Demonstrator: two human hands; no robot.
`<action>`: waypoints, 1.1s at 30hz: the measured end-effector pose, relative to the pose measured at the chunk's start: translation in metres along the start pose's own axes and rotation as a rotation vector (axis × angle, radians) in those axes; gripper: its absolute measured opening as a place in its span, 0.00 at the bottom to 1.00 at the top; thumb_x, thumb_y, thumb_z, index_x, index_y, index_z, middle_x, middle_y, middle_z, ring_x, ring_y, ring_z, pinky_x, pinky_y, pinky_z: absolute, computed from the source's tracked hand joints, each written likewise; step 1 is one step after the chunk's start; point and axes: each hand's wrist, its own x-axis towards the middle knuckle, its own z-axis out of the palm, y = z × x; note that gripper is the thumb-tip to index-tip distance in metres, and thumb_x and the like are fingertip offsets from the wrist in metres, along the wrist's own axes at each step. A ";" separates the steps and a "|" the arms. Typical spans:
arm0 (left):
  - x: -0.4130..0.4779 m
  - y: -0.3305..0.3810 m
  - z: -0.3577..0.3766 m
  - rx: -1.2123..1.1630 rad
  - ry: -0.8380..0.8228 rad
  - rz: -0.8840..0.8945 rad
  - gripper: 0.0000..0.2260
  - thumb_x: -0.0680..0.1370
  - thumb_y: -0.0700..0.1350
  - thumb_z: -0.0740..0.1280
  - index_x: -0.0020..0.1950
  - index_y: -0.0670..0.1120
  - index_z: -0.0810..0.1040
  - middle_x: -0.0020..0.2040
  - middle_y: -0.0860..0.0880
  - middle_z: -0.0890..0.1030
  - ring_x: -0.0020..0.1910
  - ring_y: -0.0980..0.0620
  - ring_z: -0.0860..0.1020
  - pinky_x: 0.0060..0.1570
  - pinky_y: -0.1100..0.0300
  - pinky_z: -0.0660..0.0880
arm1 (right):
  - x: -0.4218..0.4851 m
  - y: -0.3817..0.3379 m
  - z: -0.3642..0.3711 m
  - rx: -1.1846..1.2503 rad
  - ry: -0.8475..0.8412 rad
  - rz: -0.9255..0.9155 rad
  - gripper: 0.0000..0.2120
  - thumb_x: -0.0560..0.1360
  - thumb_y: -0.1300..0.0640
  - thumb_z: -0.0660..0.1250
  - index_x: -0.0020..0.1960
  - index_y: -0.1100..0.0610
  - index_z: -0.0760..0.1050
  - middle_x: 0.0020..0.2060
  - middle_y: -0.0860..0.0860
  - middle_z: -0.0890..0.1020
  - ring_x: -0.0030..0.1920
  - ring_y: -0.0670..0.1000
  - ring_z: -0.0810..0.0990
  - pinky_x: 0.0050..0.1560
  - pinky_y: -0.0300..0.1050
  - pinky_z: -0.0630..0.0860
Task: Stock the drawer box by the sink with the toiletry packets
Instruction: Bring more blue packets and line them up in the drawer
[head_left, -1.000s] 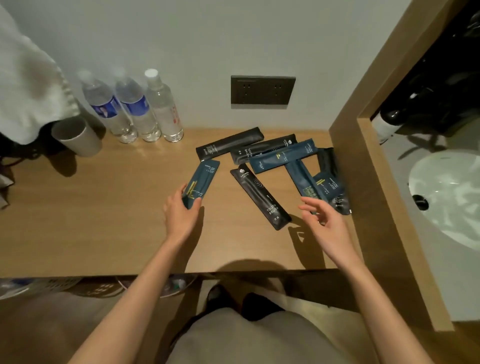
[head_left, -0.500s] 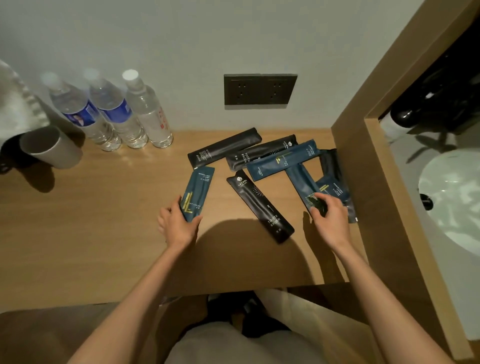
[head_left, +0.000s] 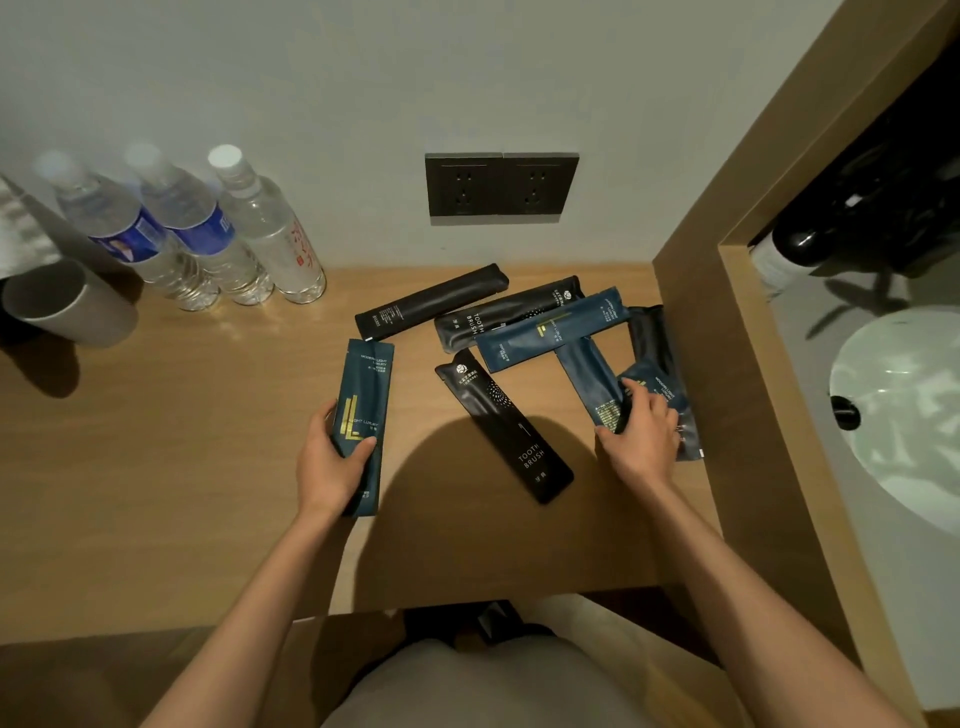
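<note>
1. Head view: seven toiletry packets are counted on the wooden surface (head_left: 156, 467), three blue, four black; three water bottles (head_left: 208, 234) and one cup (head_left: 62, 306) are seen at the left rear.
2. Open room is left at the front edge and left side; a wooden partition (head_left: 727, 415) closes the right.
3. The left hand (head_left: 327, 462) is closed around one blue packet (head_left: 361, 410).
4. The right hand (head_left: 641, 436) is laid, fingers bent, on the overlapping packets (head_left: 582, 374); its grip cannot be told.
</note>
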 end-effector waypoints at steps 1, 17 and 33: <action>-0.004 0.004 -0.002 -0.024 -0.006 0.006 0.32 0.72 0.40 0.73 0.73 0.47 0.63 0.65 0.42 0.76 0.61 0.43 0.75 0.59 0.48 0.73 | 0.001 0.000 0.000 0.005 0.005 0.005 0.35 0.70 0.55 0.75 0.72 0.52 0.63 0.67 0.57 0.70 0.69 0.59 0.65 0.67 0.58 0.64; -0.049 0.047 0.009 -0.178 -0.226 0.294 0.13 0.77 0.37 0.65 0.56 0.53 0.79 0.59 0.53 0.79 0.63 0.54 0.73 0.62 0.56 0.70 | -0.026 0.022 -0.018 0.380 -0.188 0.140 0.07 0.74 0.57 0.69 0.47 0.57 0.72 0.40 0.50 0.79 0.46 0.55 0.80 0.42 0.46 0.72; -0.095 0.119 0.032 -0.550 -0.561 0.096 0.19 0.73 0.62 0.68 0.50 0.48 0.84 0.49 0.46 0.85 0.52 0.47 0.81 0.57 0.52 0.75 | -0.095 -0.034 -0.037 0.195 0.451 -0.743 0.07 0.71 0.67 0.68 0.48 0.59 0.79 0.50 0.51 0.83 0.52 0.51 0.79 0.51 0.46 0.76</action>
